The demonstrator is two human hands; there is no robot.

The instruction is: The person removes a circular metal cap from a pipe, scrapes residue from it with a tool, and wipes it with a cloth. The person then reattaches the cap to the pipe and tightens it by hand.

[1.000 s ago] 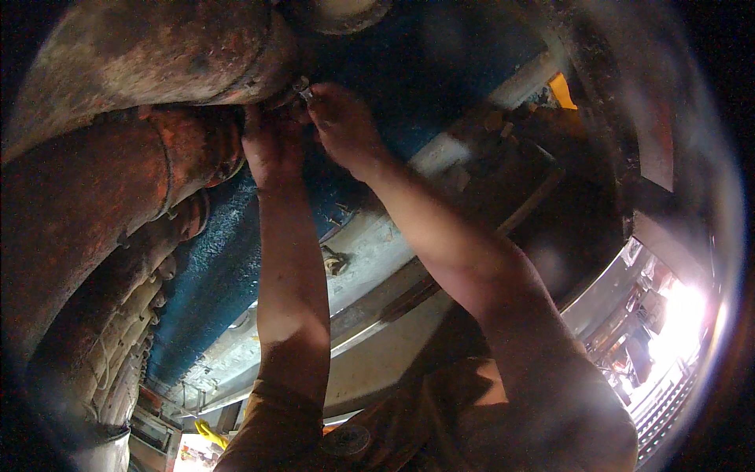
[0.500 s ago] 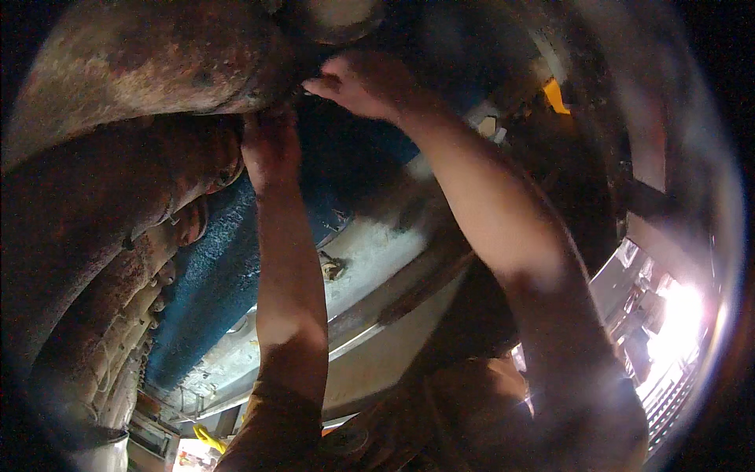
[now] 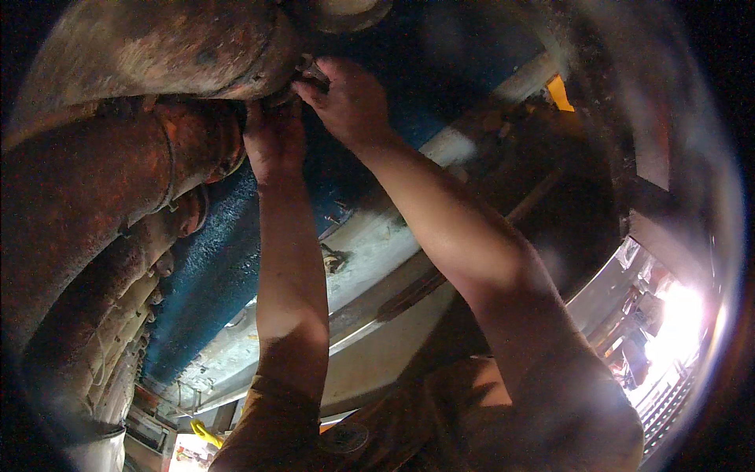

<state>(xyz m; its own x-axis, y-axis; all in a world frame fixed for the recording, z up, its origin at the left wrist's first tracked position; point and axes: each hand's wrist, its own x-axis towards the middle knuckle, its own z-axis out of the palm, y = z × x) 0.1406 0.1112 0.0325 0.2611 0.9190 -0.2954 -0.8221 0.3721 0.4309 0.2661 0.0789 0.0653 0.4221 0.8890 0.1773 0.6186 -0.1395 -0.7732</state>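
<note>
Both my arms reach up to the underside of a vehicle. My left hand point(image 3: 274, 143) is raised against the end of a large rusty rounded metal housing point(image 3: 189, 51), its fingertips hidden up behind the edge. Close by on the right, my right hand point(image 3: 346, 98) has its thumb and forefinger closed in a pinch at the same edge. What sits between those fingers is small and dark, too unclear to name. A thick rusty pipe point(image 3: 102, 173) with a clamp-like ring runs below the housing, left of my left wrist.
Behind my arms stretches a blue painted panel point(image 3: 220, 259), bordered by a pale metal rail point(image 3: 377, 244). A yellow piece point(image 3: 560, 93) shows at upper right. Bright light point(image 3: 676, 322) glares at lower right. Something yellow point(image 3: 206, 434) hangs at lower left.
My right hand has come left and closer to the housing's edge, its forearm swinging left with it. My left hand has stayed nearly in place.
</note>
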